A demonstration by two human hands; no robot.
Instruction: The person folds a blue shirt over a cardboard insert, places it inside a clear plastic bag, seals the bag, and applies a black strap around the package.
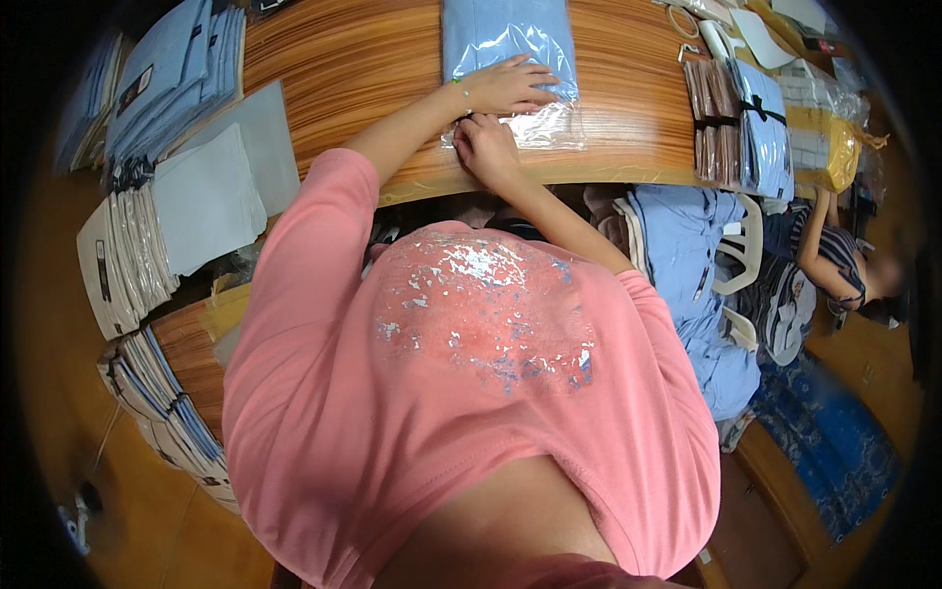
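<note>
A folded light blue garment (505, 29) lies on the wood-grain table in a clear plastic bag (554, 126). My left hand (512, 86) rests flat across the bag's near part, palm down, its fingers stretched to the right. A thin bracelet (465, 91) circles that wrist. Just nearer to me, my right hand (486, 147) is curled at the near left corner of the bag, fingers closed on the plastic edge. Its fingertips are partly hidden, and the two hands almost touch.
Folded blue garments (162, 79), white sheets (211, 201) and bagged pale garments (132, 250) are stacked left. Bagged brown bundles (716, 123) and a tied blue stack (763, 128) stand right. Below are blue garments (687, 265) by a white chair (748, 245); another person (834, 245) sits beyond.
</note>
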